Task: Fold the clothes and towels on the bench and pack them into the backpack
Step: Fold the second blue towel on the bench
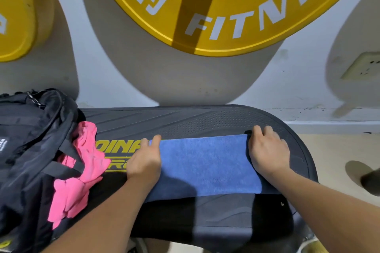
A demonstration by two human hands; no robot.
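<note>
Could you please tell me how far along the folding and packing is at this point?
Done: the blue towel looks folded into a flat strip on the bench. In hand: the left hand and right hand rest on its two ends, apparently mid-fold. Left: the pink garment lies crumpled against the backpack, partly under its straps; nothing visibly packed inside yet.
</note>
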